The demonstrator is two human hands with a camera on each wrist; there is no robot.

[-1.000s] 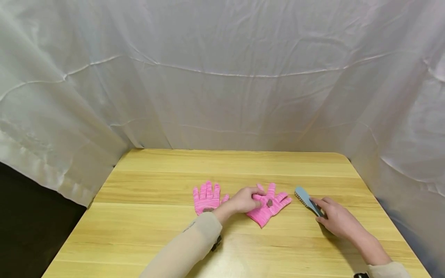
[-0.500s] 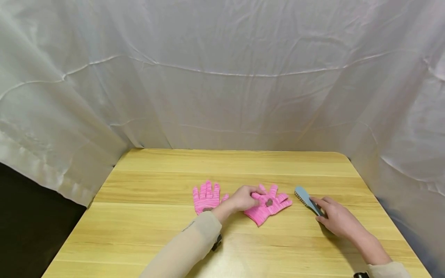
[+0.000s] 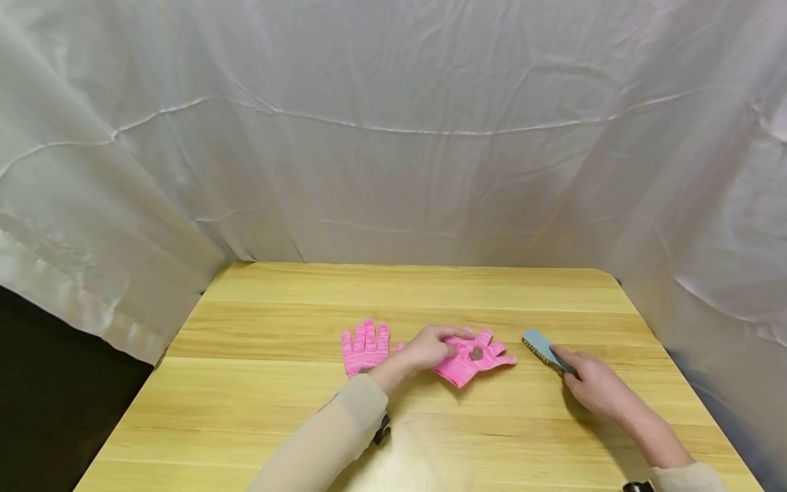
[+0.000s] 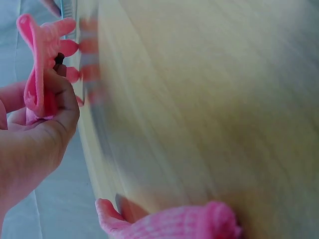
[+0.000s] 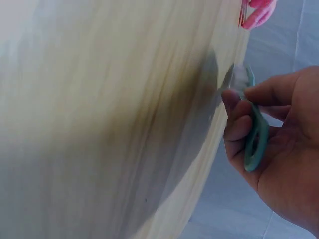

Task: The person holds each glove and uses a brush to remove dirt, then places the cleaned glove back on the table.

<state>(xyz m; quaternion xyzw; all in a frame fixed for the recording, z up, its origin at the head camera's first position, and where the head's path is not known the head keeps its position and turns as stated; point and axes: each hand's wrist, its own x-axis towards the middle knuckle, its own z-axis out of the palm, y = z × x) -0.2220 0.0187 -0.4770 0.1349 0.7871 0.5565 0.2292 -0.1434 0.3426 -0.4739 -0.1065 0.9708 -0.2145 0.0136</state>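
Note:
My left hand (image 3: 426, 350) pinches a pink knitted glove (image 3: 462, 367) by its side, thumb and fingers round the cloth. In the left wrist view the glove's cuff (image 4: 34, 69) gapes and its fingers point down at the table. A dark brown patch (image 3: 476, 353) marks this glove. Over to the right, my right hand (image 3: 595, 384) grips a blue-grey brush (image 3: 538, 344) by the handle, bristles facing down and left. The brush handle (image 5: 257, 142) lies across my curled fingers in the right wrist view. A second pink glove (image 3: 364, 347) lies flat, partly hidden behind my left forearm.
The wooden table (image 3: 295, 294) bears the second glove, which also has a brown patch (image 3: 364, 370) by my sleeve. Grey-white curtains (image 3: 393, 184) hang behind the table and along both sides. A dark gap (image 3: 55, 389) shows at the lower left.
The held glove's cuff has come up and the glove now looks tilted, lifted partly from the table. My right hand and the brush have shifted very slightly right.

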